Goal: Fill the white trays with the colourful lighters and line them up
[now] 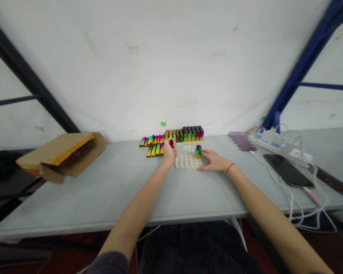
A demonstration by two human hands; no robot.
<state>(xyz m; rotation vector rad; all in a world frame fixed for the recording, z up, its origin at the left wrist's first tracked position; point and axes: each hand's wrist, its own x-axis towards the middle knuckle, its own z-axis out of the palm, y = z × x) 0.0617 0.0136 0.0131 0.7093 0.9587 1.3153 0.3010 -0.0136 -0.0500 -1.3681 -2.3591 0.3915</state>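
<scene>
A white tray point(188, 162) with several round holes lies on the grey table point(108, 190). One green lighter point(198, 152) stands upright in its far right corner. My left hand point(169, 151) is closed round a red lighter point(171, 143) at the tray's left edge. My right hand point(214, 160) lies flat on the table with fingers apart, touching the tray's right side. Behind the tray stands a row of upright coloured lighters point(188, 134), and several more lighters point(154, 145) lie flat to the left of it.
An open brown cardboard box point(61, 154) lies on its side at the left. At the right are a black phone point(288, 170), a white power strip point(280, 143) and white cables point(291, 198) trailing over the table's edge. A white wall stands behind.
</scene>
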